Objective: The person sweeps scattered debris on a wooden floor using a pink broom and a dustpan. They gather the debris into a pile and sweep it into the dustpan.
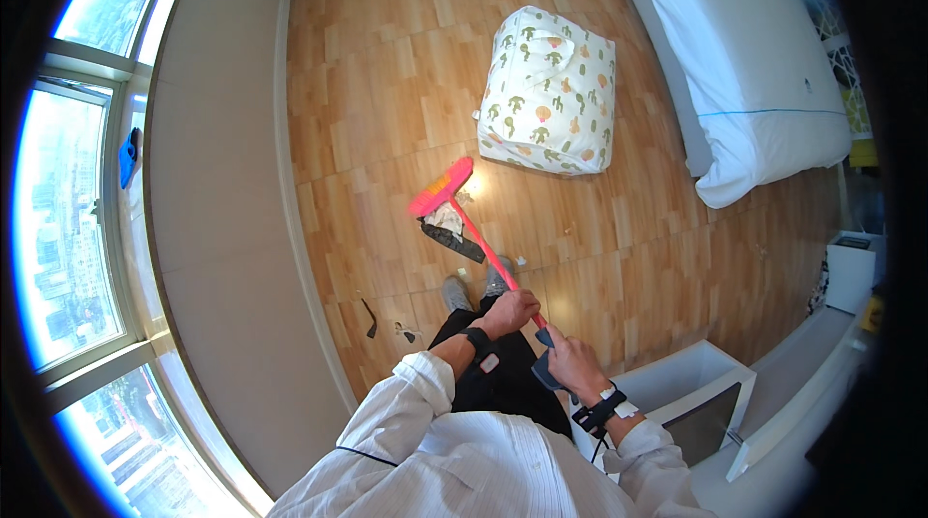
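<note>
Both my hands are closed around the red handle of a broom (487,246). My left hand (510,311) grips the handle above my feet, and my right hand (575,361) holds it nearer its upper end, beside a dark grey piece (544,366) whose kind I cannot tell. The broom's pink and orange head (442,188) is on the wood-look floor ahead of my shoes. Crumpled whitish litter (444,219) and a flat black piece (453,241) lie against the near side of the head. Small scraps (521,261) are scattered near my feet.
A white storage bag with a cactus print (554,94) stands ahead on the floor. To the right is a bed with white bedding (761,68). A white open drawer or cabinet (689,380) is near my right elbow. A black strip (370,319) lies left, by the wall below the windows.
</note>
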{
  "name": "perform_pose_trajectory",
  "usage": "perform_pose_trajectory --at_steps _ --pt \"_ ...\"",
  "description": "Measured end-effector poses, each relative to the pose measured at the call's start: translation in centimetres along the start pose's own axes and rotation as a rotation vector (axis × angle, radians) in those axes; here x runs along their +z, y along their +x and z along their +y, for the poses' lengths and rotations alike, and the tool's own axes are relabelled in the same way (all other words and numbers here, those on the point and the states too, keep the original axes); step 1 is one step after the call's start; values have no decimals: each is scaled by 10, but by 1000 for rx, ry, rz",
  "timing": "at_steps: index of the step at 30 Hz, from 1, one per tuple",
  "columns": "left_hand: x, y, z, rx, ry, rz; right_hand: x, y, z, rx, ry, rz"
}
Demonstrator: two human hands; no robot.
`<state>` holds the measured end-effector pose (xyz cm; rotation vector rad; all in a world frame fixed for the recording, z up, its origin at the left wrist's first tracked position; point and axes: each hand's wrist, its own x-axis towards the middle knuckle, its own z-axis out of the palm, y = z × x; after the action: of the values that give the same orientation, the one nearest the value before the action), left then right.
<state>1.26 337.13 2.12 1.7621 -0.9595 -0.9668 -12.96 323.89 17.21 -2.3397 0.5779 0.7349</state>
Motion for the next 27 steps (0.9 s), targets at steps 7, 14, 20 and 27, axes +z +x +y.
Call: perform_pose_trajectory --at_steps 7,14,20,27 --pt "21 -10 9 -10 -64 -118 -15 -30 -9 75 22 -73" --pt "29 -30 15 -72 5 -195 -23 -52 -15 52 19 -91" --pt "4 -56 6 -154 -54 80 -25 -19 -33 -192 -153 -113" --pt "-36 -113 -16 -301 -71 382 -21 33 -95 -510 -309 -186"
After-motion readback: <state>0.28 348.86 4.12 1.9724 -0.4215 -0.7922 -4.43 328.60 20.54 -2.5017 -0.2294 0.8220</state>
